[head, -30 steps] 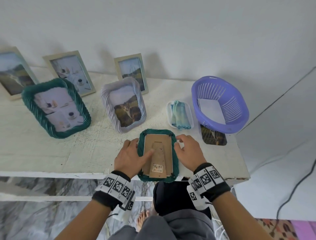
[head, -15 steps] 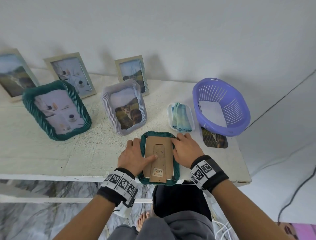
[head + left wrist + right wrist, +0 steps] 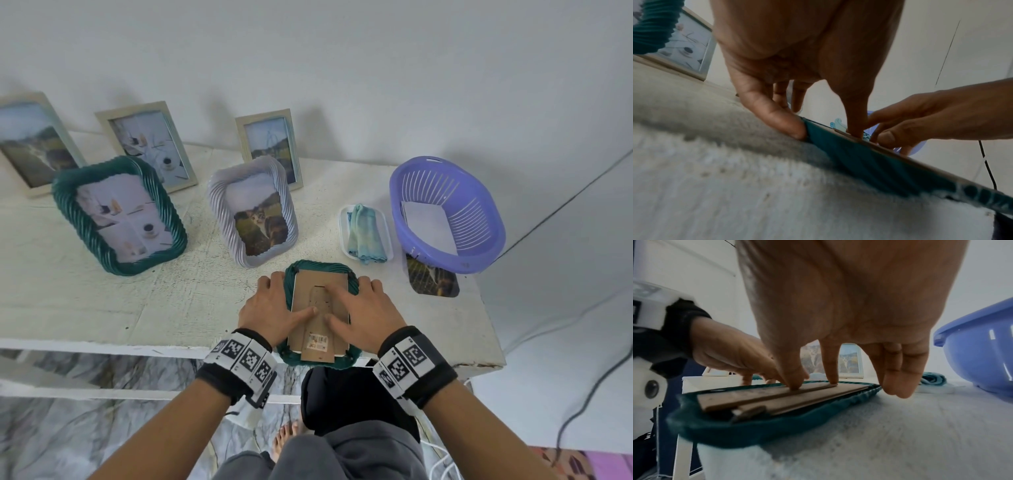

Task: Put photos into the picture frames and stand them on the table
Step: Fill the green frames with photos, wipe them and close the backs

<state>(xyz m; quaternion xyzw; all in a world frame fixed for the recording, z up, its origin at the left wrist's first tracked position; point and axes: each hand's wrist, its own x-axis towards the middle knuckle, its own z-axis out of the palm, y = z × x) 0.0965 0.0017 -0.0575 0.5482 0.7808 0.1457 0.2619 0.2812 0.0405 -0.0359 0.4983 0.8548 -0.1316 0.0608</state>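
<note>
- A purple slotted plastic basket [image 3: 452, 219] with a white sheet inside is being seen at the right of the white rough-topped table [image 3: 102, 301], well apart from the hands.
- A loose dark photo with rounded corners [image 3: 432, 280] is lying flat on the table, partly tucked beneath the basket's near edge.
- A small white tray holding a folded blue-green cloth [image 3: 365, 235] is resting just left of the basket, beyond the right hand.
- Five filled frames are being kept standing behind: a large green rope-edged frame [image 3: 118, 214], a pale lilac rope-edged frame with a cat photo [image 3: 253, 212], and three plain pale wooden frames [image 3: 270, 147] against the wall.
- The small green rope-edged frame [image 3: 320, 315] is being held face down at the table's near edge, its near end overhanging; its brown cardboard backing [image 3: 337, 305] with a folded-flat stand and a barcode sticker is facing up.
- The left hand [image 3: 270, 313] is being laid over the frame's left rim, its thumb pressed on the backing and its fingers stretched out, gripping nothing.
- The right hand [image 3: 366, 317] is being spread over the right side, thumb and forefinger pressed flat on the backing, the other fingers resting past the rim on the table, with nothing enclosed.
</note>
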